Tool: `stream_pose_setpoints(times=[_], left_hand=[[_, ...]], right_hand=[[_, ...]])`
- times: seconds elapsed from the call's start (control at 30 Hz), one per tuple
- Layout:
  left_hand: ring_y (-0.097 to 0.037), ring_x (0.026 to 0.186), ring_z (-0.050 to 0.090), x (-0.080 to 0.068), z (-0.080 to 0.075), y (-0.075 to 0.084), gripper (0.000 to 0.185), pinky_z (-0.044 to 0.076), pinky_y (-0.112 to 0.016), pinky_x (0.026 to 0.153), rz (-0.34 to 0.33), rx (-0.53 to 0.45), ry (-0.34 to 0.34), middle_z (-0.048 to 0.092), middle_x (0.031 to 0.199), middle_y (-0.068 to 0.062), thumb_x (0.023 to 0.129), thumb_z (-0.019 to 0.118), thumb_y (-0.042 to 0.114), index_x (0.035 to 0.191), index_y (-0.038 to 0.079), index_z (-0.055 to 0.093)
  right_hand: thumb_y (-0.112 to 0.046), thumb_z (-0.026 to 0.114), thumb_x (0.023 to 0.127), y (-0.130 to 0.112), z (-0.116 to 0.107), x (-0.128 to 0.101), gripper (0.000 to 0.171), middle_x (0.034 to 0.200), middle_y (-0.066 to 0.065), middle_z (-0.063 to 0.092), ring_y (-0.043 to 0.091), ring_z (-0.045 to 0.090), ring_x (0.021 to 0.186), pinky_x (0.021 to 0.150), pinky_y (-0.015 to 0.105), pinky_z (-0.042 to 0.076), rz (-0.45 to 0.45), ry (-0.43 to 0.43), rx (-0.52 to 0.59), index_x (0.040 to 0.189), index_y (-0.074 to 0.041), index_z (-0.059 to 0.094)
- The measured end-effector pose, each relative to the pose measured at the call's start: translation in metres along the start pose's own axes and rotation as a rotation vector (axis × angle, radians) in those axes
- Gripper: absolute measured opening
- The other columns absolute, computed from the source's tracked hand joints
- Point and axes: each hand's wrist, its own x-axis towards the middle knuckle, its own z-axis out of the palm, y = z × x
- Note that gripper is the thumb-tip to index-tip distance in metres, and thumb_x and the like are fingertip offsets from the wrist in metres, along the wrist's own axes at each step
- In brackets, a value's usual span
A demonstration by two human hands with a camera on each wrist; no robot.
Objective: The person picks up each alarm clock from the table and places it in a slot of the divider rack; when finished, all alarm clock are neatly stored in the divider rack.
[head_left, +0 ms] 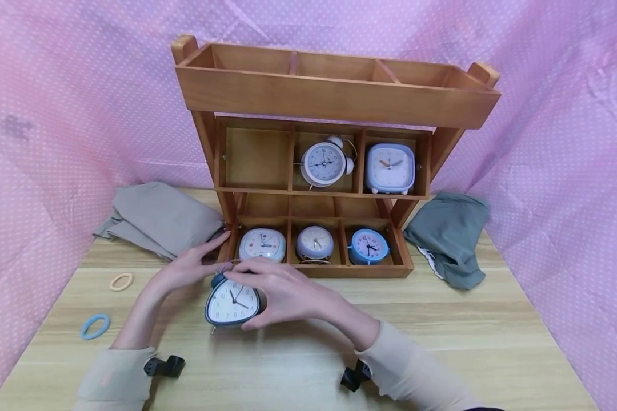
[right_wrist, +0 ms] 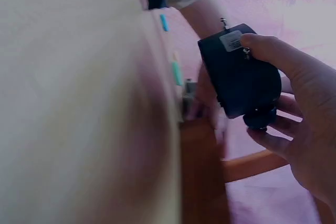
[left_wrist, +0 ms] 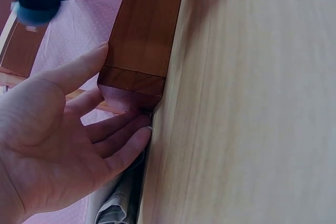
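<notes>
My right hand [head_left: 283,294] grips the dark-blue rounded-triangle alarm clock [head_left: 232,303] just before the brown wooden shelf rack [head_left: 319,171]; left hand [head_left: 185,268] relaxed, holding nothing. Next calls for lifting it, I judge.

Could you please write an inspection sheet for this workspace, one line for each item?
Surface: light wooden table.
Job's things: dark blue alarm clock, wooden shelf holding five clocks.
Clutter: beige cloth, grey-green cloth, blue ring, cream ring.
Grippers: right hand grips the clock; left hand open, fingers at the shelf's foot.
Cables: nothing seen.
Surroundings: pink dotted fabric.
</notes>
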Motion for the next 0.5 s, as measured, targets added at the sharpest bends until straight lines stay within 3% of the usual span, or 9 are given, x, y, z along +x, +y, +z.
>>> stream_pose_setpoints(times=[0.2, 0.3, 0.5], left_hand=[[-0.054, 0.147, 0.036, 0.0, 0.0, -0.003, 0.072, 0.035, -0.071, 0.116, 0.016, -0.032, 0.011, 0.037, 0.162, -0.029, 0.102, 0.063, 0.032, 0.162, 0.009, 0.03], [-0.053, 0.147, 0.038, -0.001, 0.0, -0.002, 0.073, 0.036, -0.069, 0.116, -0.009, -0.041, 0.006, 0.04, 0.159, -0.03, 0.101, 0.064, 0.036, 0.159, 0.001, 0.035], [-0.055, 0.153, 0.023, 0.001, 0.0, 0.003, 0.085, 0.029, -0.074, 0.117, -0.086, -0.03, -0.042, 0.024, 0.168, -0.027, 0.1, 0.061, 0.054, 0.165, 0.013, 0.023]], right_hand=[[-0.046, 0.092, 0.074, 0.005, -0.053, 0.006, 0.093, 0.147, 0.007, 0.057, 0.02, 0.054, 0.137, 0.109, 0.026, 0.051, -0.101, 0.184, -0.089, 0.15, -0.01, 0.054], [-0.046, 0.091, 0.075, 0.011, -0.078, 0.012, 0.091, 0.147, 0.008, 0.057, 0.02, 0.053, 0.137, 0.112, 0.028, 0.049, -0.137, 0.258, -0.14, 0.149, -0.008, 0.054], [-0.044, 0.09, 0.078, 0.023, -0.115, 0.022, 0.089, 0.149, 0.012, 0.056, 0.025, 0.049, 0.143, 0.124, 0.037, 0.039, -0.144, 0.326, -0.23, 0.15, -0.006, 0.053]])
